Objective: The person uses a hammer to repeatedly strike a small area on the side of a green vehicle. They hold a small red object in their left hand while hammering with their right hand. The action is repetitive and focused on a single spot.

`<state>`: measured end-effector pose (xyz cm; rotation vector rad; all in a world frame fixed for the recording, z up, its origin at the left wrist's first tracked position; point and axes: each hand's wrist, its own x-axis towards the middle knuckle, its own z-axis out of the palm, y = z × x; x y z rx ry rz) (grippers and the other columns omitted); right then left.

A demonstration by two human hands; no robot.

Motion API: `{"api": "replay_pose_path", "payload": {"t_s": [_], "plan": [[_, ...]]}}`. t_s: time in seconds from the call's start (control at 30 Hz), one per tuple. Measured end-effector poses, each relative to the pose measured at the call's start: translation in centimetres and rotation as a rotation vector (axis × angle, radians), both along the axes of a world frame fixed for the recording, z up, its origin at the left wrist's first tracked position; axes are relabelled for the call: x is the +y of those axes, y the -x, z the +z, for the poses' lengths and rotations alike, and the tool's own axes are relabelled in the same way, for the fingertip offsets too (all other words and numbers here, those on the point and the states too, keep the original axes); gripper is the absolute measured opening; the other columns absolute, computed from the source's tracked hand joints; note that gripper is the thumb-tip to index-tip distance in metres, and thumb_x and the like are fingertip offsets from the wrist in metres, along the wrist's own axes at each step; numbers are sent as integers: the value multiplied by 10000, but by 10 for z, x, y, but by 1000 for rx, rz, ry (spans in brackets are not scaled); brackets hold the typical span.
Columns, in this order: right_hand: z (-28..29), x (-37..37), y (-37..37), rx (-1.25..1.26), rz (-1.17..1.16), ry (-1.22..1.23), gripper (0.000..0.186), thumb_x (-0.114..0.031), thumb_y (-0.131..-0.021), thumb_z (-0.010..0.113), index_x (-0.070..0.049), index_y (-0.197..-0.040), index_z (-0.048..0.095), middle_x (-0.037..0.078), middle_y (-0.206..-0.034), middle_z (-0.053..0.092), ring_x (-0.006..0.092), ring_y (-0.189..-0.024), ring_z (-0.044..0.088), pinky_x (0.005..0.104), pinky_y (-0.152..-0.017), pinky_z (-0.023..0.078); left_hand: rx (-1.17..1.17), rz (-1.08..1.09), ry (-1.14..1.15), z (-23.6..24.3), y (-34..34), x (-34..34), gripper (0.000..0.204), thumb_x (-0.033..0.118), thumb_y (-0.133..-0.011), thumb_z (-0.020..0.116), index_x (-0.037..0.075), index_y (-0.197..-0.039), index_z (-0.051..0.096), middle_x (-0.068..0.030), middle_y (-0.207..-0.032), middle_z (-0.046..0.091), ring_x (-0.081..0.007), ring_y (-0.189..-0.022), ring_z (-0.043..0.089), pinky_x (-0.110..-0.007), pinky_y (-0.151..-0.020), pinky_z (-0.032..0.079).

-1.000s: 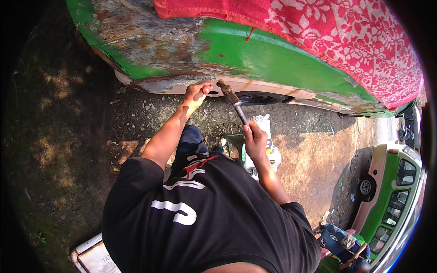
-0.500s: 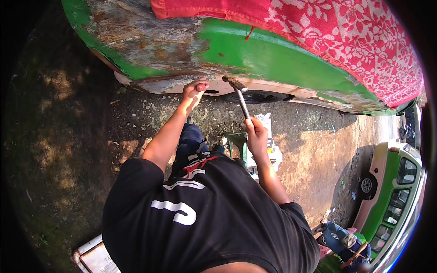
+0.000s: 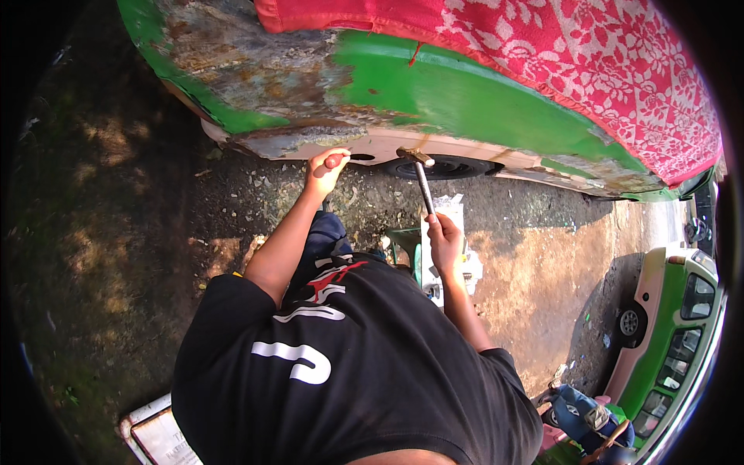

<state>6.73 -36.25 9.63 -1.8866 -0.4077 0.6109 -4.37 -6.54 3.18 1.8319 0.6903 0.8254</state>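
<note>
Only the head view to go on. The right hand [image 3: 446, 244] has its fingers clamped around the handle of a hammer [image 3: 425, 184], gripping near the bottom end. The hammer's head is up by the pale lower edge of a beat-up green vehicle [image 3: 434, 81], in front of the wheel [image 3: 446, 167] from this angle; can't tell if it's touching anything. The left hand [image 3: 322, 174] is off to the left by that same lower edge, fingers curled in together, thumb on top. Can't make out whether there's something in it.

The bodywork is rough: big patch of bare, rusty metal toward the left, with a red-and-white floral cloth [image 3: 558, 70] draped over the top. Over on the right there's a green-and-pale-pink van [image 3: 666, 333], plus another person in blue jeans [image 3: 575, 409] near it.
</note>
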Motion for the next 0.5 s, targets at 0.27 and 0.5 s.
{"api": "replay_pose_path", "payload": {"t_s": [0.27, 0.5], "plan": [[-34, -22, -5, 60, 89, -13, 328, -298, -951, 593, 15, -1008, 671, 85, -734, 643, 109, -715, 571, 292, -661, 463, 48, 38, 25, 23, 29, -23, 168, 83, -832, 716, 42, -994, 697, -85, -961, 723, -166, -859, 689, -291, -770, 528], [-48, -11, 6, 131, 11, -145, 271, -282, -972, 585, -18, -967, 646, -73, -590, 421, 17, -478, 338, 201, -419, 246, 132, 52, -40, 25, 49, -11, 155, 54, -799, 732, 21, -946, 697, -84, -940, 718, -178, -863, 677, -304, -798, 523]]}}
